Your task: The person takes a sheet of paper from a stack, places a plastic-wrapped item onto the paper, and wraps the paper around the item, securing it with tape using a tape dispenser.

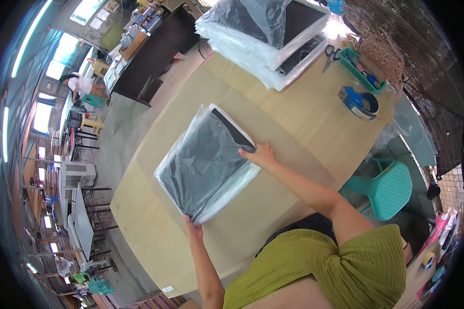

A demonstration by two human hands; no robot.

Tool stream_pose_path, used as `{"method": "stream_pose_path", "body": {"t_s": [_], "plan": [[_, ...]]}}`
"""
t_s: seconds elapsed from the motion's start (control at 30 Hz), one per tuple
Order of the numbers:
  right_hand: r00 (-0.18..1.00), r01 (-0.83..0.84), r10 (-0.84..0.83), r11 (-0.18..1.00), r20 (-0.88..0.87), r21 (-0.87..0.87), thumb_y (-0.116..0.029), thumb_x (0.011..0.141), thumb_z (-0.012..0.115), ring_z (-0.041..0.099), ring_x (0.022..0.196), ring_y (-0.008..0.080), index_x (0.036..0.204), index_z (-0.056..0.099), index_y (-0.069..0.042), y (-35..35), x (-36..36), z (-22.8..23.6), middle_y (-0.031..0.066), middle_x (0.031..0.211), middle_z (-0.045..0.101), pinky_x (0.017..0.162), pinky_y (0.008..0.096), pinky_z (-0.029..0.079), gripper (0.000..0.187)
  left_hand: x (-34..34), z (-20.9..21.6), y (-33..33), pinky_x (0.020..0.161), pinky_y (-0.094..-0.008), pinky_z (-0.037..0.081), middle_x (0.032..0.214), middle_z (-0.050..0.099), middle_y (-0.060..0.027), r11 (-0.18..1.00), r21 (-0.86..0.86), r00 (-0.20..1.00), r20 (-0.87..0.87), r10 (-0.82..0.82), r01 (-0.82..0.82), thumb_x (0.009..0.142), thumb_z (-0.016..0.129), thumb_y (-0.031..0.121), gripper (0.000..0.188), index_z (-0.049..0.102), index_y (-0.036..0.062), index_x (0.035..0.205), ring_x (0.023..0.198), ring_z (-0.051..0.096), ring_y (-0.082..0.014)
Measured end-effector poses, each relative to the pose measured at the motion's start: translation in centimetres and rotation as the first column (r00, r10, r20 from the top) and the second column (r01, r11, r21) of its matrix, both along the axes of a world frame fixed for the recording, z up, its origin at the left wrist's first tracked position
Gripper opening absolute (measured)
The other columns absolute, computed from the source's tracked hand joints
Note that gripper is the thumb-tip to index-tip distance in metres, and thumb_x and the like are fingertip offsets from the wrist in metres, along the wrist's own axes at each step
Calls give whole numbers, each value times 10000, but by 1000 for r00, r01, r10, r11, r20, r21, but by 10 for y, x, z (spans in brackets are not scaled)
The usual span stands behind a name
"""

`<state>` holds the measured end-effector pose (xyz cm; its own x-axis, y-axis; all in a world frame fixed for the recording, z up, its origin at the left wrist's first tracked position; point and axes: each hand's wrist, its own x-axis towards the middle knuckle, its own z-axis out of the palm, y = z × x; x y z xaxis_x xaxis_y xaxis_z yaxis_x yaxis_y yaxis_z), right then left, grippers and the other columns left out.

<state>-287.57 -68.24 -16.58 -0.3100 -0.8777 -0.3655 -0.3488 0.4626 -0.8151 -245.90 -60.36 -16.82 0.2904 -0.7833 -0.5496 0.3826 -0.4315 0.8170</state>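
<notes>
A flat black item in a loose clear plastic bag (203,159) lies on the wooden table (154,257) in front of me. A strip of its black surface shows uncovered by the plastic near the far right edge. My left hand (193,227) pinches the bag's near corner. At its right edge, my right hand (262,156) grips the side with the thumb on top and the other fingers partly hidden along the edge. What lies under the plastic is too blurred by wrinkles to name.
At the table's far end is a stack of similar bagged black items (263,41). Scissors (329,57), a green basket (363,72) with pens and a blue tape dispenser (359,103) lie to the right. A teal stool (384,190) stands beside the table. People sit far left.
</notes>
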Motion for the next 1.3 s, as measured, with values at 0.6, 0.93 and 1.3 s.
{"method": "stream_pose_path", "body": {"t_s": [0.6, 0.93, 1.3], "plan": [[989, -146, 144, 987, 34, 72, -832, 663, 653, 436, 1295, 445, 1181, 606, 147, -20, -11, 1, 343, 1276, 543, 1099, 483, 345, 1108, -1, -3, -11, 1098, -460, 410, 1496, 432, -140, 999, 46, 998, 67, 21, -24, 1051, 421, 449, 598, 362, 37, 1480, 1337, 462, -304], [991, -132, 133, 991, -21, 11, -751, 703, 695, 457, 1290, 427, 1297, 556, 80, -13, -20, 4, 330, 1355, 492, 1088, 478, 367, 1030, -16, 12, 3, 1142, -448, 324, 1532, 372, -154, 1000, 8, 1000, -28, -5, 5, 990, 547, 487, 732, 337, 7, 1502, 1395, 366, -319], [895, -439, 405, 878, -188, -193, -156, 829, 753, 657, 919, 230, 1202, 646, -21, 177, -77, 37, 135, 1102, 644, 778, 322, 568, 411, -146, 70, 208, 1157, -564, 281, 1598, 255, -163, 316, 563, -374, 785, -493, 764, 630, 889, 321, 1091, 310, 217, 1549, 1452, 281, -387]]}}
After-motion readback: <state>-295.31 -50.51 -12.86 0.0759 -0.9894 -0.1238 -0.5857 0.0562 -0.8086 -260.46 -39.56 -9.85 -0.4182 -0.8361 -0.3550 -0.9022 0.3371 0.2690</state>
